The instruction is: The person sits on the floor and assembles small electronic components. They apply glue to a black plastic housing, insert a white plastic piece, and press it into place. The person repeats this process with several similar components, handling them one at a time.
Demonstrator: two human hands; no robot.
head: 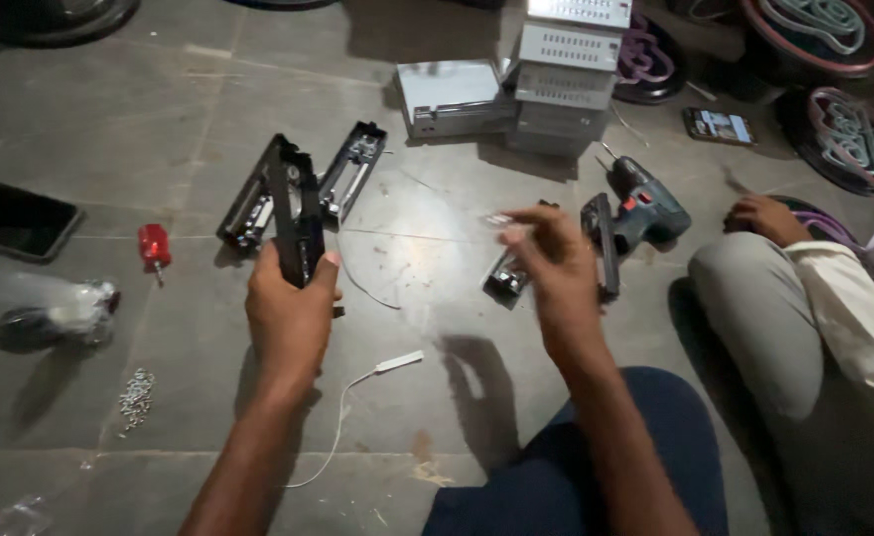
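A long black housing part [294,213] is held upright in the left hand [291,316], whose fingers are clamped round its lower end, above the middle of the tiled floor [99,129]. The right hand [553,263] is raised just beside a second black housing [604,243] that lies on the floor; it is blurred, the fingers seem pinched together on something small and pale, but what is held cannot be told.

Two more open black housings [342,179] lie side by side just behind the held part, their insides showing, so the work appears to be partly through: some pieces are laid open, one is in hand, and none is seen closed up and set aside. A cordless drill [645,208] rests near the second housing. A red-handled screwdriver [154,246] lies to the left, a small heap of screws [137,397] nearer the lower left corner of the floor, and a thin white cable [357,397] runs below the hands.

Further out, a stack of grey boxes [561,74] stands toward the far edge, with a phone [720,126] beside it and another dark phone [10,218] at the left edge. A plastic-wrapped object [50,316] lies at the left. Another person's hand [766,216] and bent knee are seen at the right. The room is dim, the floor grey, scuffed and lit in one patch.
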